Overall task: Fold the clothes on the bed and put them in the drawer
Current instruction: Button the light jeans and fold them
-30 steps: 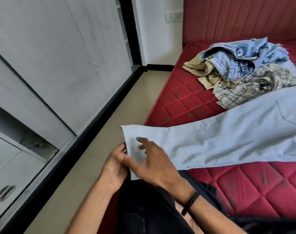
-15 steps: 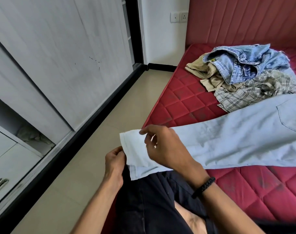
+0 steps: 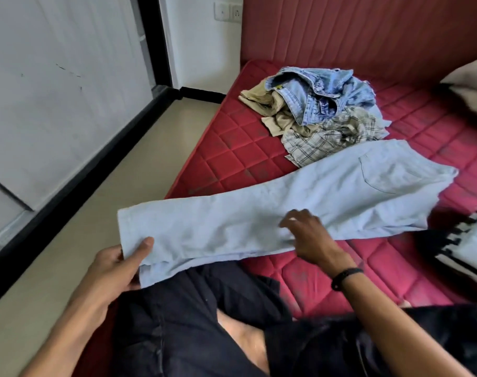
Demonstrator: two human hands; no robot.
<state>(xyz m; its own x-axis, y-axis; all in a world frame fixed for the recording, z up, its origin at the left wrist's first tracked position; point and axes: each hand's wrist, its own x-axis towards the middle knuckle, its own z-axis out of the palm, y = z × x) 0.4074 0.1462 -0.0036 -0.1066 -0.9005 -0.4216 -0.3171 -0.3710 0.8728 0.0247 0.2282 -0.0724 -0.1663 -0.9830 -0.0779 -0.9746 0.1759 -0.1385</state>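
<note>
The drawer cannot be made out; only a white wardrobe (image 3: 55, 104) with a dark base fills the left edge. One left hand (image 3: 115, 268) pinches the hem of one pair of pale blue trousers (image 3: 272, 213), thumb on top, its other fingers hidden beneath. The trousers stretch across the red bed (image 3: 232, 159). One right hand (image 3: 310, 238) rests on the cloth, fingers spread, slightly blurred. Behind, one heap of clothes (image 3: 319, 112): denim, khaki, plaid. A pillow (image 3: 468, 88) is cut off at right.
</note>
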